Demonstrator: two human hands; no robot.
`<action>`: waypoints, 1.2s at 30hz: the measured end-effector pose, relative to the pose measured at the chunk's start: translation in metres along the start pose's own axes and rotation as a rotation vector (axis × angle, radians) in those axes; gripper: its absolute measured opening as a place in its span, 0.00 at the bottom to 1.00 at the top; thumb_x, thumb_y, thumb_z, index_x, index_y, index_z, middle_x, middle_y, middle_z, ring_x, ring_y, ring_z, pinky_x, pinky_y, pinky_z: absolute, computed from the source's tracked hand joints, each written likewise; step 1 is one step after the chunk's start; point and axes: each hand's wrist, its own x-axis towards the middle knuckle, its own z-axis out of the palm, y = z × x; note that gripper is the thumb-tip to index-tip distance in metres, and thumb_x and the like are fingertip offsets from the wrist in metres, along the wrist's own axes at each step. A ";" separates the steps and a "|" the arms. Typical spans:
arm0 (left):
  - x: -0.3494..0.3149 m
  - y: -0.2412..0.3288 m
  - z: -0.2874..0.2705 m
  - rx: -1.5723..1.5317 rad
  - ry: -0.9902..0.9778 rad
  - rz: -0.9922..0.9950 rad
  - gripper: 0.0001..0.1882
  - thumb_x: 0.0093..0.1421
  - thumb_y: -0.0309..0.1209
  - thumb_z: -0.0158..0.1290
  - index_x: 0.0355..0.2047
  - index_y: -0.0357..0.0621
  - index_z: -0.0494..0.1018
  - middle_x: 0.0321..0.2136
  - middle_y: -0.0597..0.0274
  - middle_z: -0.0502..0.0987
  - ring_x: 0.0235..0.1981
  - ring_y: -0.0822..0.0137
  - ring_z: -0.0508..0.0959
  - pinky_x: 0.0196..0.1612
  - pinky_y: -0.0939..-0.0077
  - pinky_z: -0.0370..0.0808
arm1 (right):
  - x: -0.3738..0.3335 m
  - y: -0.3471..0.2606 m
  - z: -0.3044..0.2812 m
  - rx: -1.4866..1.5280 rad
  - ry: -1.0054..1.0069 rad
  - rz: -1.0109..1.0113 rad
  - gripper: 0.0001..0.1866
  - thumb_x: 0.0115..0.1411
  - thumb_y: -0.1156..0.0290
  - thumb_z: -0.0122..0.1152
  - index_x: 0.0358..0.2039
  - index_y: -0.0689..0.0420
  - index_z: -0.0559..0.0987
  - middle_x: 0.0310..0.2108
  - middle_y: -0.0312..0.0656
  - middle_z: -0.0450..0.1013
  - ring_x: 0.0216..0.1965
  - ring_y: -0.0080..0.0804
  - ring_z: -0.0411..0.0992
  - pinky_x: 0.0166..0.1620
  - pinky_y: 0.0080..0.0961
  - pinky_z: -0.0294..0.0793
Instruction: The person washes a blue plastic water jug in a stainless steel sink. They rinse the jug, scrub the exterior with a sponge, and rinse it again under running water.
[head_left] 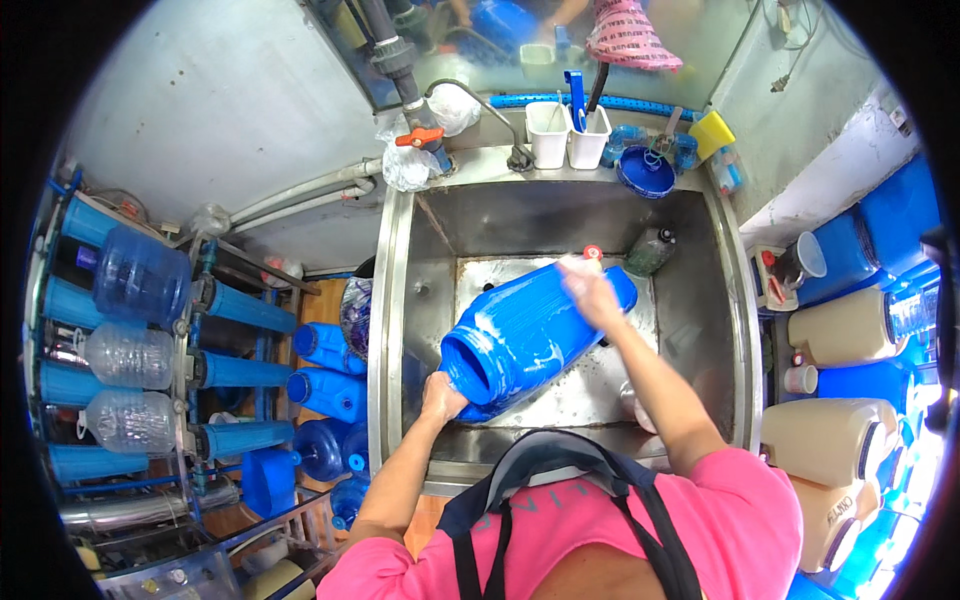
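A large blue plastic water container [530, 335] lies tilted over the steel sink [395, 330], its round mouth turned toward me at the lower left. White suds streak its upper side. My left hand [443, 396] grips it beside the mouth, with some of the fingers hidden. My right hand [590, 295] is on the container's far upper side. Motion smears its fingers, and I cannot make out whether a scrubber is under them. Just beyond this hand shows a small red round cap [592, 252].
A clear bottle [652, 250] stands in the sink's far right corner. White holders [548, 133] with brushes and a blue lid [645, 172] line the back ledge. Racked bottles [140, 275] and blue containers fill the left; beige jugs [825, 440] crowd the right.
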 end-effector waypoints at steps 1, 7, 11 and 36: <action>-0.001 -0.003 0.000 0.012 -0.009 -0.010 0.13 0.46 0.36 0.63 0.28 0.40 0.80 0.26 0.54 0.82 0.30 0.65 0.82 0.35 0.69 0.76 | -0.016 -0.008 0.017 -0.040 -0.029 -0.279 0.21 0.67 0.58 0.44 0.57 0.49 0.72 0.58 0.47 0.67 0.61 0.44 0.63 0.64 0.35 0.54; -0.006 -0.022 -0.003 0.040 -0.128 0.039 0.25 0.46 0.48 0.62 0.37 0.40 0.79 0.35 0.45 0.80 0.41 0.49 0.80 0.43 0.62 0.75 | -0.028 0.054 0.028 0.215 -0.063 -0.165 0.19 0.66 0.62 0.49 0.56 0.49 0.74 0.55 0.44 0.71 0.58 0.35 0.67 0.62 0.30 0.61; -0.011 -0.026 -0.001 0.082 -0.164 0.032 0.26 0.50 0.47 0.59 0.43 0.41 0.76 0.39 0.47 0.80 0.44 0.49 0.79 0.45 0.62 0.75 | 0.003 0.106 -0.009 0.226 0.406 0.186 0.20 0.67 0.58 0.44 0.54 0.48 0.76 0.50 0.46 0.75 0.49 0.29 0.73 0.53 0.28 0.69; 0.005 0.022 -0.018 -0.257 -0.159 0.079 0.23 0.37 0.16 0.59 0.38 0.38 0.74 0.26 0.58 0.77 0.22 0.65 0.77 0.25 0.69 0.75 | -0.013 0.004 0.056 0.139 0.425 -0.169 0.20 0.67 0.60 0.44 0.52 0.55 0.75 0.53 0.47 0.71 0.58 0.43 0.65 0.62 0.34 0.57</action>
